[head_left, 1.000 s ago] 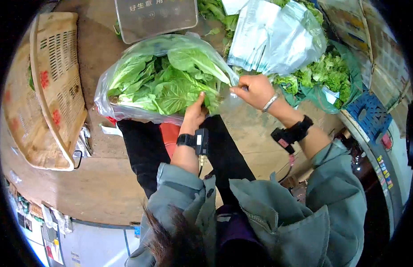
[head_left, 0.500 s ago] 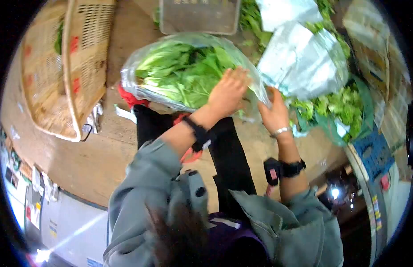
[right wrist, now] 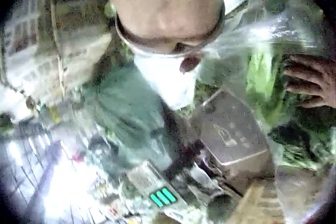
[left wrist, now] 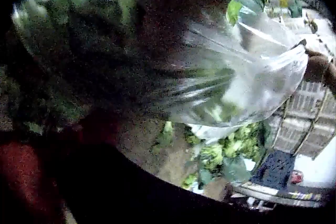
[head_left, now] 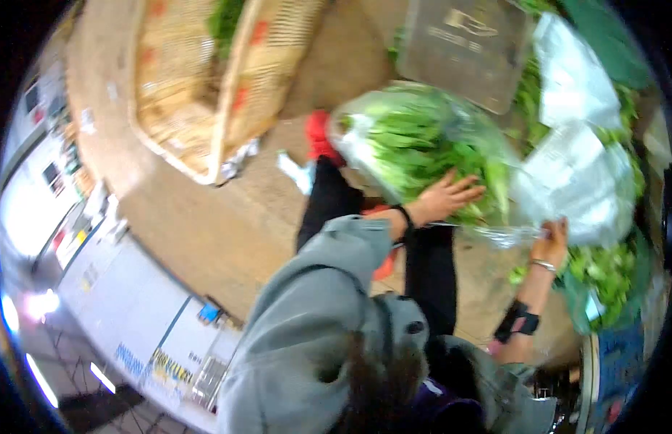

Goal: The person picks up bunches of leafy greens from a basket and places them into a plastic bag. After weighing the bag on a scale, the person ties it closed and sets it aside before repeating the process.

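Note:
A clear plastic bag (head_left: pixel 502 235) packed with leafy greens (head_left: pixel 408 134) lies on the brown floor in front of the person's legs. The left hand (head_left: pixel 446 199) rests on the greens with its fingers spread, as the right wrist view also shows. At the bag's mouth, the right hand (head_left: pixel 553 242) pinches the plastic and draws it out to the right. Stretched, creased film (left wrist: pixel 210 77) crosses the left wrist view toward the right hand (left wrist: pixel 319 67). Dark shadow hides most of the left hand there.
A tan slatted basket (head_left: pixel 184 94) with some greens stands at the left. Beyond the bag is a grey-brown lidded box (head_left: pixel 462 47). White plastic bags (head_left: pixel 578 181) lie on the right, near curly lettuce (head_left: pixel 604 275) in a green bag. Blue crate pieces (head_left: pixel 614 369) sit at lower right.
The head view has swung, so the scene sits further right and tilted. The left hand has shifted from gripping stem ends to lying across the leaves. The right hand keeps pulling the bag's mouth.

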Action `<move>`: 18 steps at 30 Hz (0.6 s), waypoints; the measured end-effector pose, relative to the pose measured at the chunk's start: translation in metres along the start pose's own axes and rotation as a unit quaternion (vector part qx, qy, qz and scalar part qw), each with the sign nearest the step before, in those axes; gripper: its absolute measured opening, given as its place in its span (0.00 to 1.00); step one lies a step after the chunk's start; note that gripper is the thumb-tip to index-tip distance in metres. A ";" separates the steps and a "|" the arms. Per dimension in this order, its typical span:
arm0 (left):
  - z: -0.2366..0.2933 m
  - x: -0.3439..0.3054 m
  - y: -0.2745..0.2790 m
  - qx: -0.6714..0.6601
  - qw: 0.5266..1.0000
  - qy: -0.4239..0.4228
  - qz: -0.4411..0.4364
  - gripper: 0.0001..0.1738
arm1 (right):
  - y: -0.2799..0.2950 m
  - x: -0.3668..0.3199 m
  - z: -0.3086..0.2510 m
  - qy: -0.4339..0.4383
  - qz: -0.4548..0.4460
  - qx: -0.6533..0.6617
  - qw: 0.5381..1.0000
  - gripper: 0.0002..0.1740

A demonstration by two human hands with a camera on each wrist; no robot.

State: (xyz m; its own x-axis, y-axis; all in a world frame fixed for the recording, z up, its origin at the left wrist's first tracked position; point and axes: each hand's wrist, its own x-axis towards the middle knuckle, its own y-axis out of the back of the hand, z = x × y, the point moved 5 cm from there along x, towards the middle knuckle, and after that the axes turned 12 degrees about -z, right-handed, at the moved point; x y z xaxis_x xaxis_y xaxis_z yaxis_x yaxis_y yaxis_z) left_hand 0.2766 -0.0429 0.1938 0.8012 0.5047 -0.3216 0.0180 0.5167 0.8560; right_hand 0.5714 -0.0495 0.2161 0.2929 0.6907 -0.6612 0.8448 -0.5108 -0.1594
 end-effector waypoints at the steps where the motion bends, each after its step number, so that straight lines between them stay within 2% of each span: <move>1: -0.013 0.003 -0.011 0.002 1.000 0.018 0.024 0.36 | -0.041 -0.010 -0.014 -0.021 0.024 0.021 0.999 0.20; 2: -0.015 0.005 -0.010 -0.036 0.999 0.016 0.000 0.38 | -0.087 -0.031 -0.041 -0.041 0.053 0.035 0.997 0.21; 3: -0.023 0.012 -0.008 -0.010 0.999 0.037 0.003 0.39 | -0.107 -0.047 -0.035 -0.047 0.044 0.040 0.997 0.21; 5: -0.025 0.020 -0.019 -0.006 0.999 0.047 -0.010 0.38 | -0.127 -0.081 -0.030 -0.128 -0.043 0.077 0.988 0.24; 7: -0.024 0.028 -0.009 -0.046 0.996 0.060 -0.041 0.36 | -0.074 -0.097 0.001 -0.161 -0.009 -0.090 0.983 0.25; 8: -0.018 0.030 0.012 -0.047 0.996 0.066 -0.034 0.36 | -0.063 -0.110 0.014 -0.213 -0.006 -0.149 0.966 0.24; 9: -0.007 0.034 0.028 -0.083 0.990 0.052 -0.104 0.35 | -0.056 -0.114 0.021 -0.263 -0.008 -0.205 0.943 0.23; 10: -0.009 0.028 0.046 -0.118 0.977 0.039 -0.173 0.34 | -0.069 -0.115 0.012 -0.259 -0.023 -0.209 0.943 0.23; 11: -0.016 0.018 0.063 -0.116 0.977 0.052 -0.169 0.34 | -0.084 -0.121 0.005 -0.304 -0.054 -0.202 0.929 0.21; 12: -0.022 0.005 0.090 -0.197 0.977 0.036 -0.072 0.36 | -0.096 -0.125 0.005 -0.349 -0.083 -0.192 0.914 0.20; 13: -0.032 -0.009 0.117 -0.274 0.961 0.015 0.028 0.38 | -0.106 -0.122 0.005 -0.346 -0.091 -0.192 0.914 0.20; 14: -0.072 -0.046 0.149 -0.281 0.938 0.193 0.060 0.42 | -0.116 -0.121 0.002 -0.311 -0.103 -0.152 0.932 0.18; 15: -0.117 -0.091 0.178 -0.279 0.882 0.368 0.092 0.47 | -0.128 -0.120 -0.001 -0.276 -0.119 -0.112 0.947 0.16; 16: -0.143 -0.117 0.166 -0.251 0.834 0.472 0.133 0.52 | -0.138 -0.118 -0.002 -0.273 -0.128 -0.117 0.946 0.16; 17: -0.162 -0.137 0.151 -0.142 0.810 0.558 0.111 0.51 | -0.149 -0.119 -0.003 -0.264 -0.128 -0.107 0.950 0.16; 18: -0.168 -0.147 0.118 -0.209 0.798 0.562 0.066 0.46 | -0.158 -0.123 -0.002 -0.256 -0.125 -0.095 0.954 0.15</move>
State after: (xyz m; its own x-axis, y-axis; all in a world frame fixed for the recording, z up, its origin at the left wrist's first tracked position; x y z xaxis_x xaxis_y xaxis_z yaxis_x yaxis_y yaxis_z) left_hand 0.0601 0.0597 0.2741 -0.2659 0.7542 -0.6004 -0.4107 0.4748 0.7784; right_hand 0.4026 -0.0525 0.3248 -0.1450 0.4131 -0.8991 0.9397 -0.2269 -0.2558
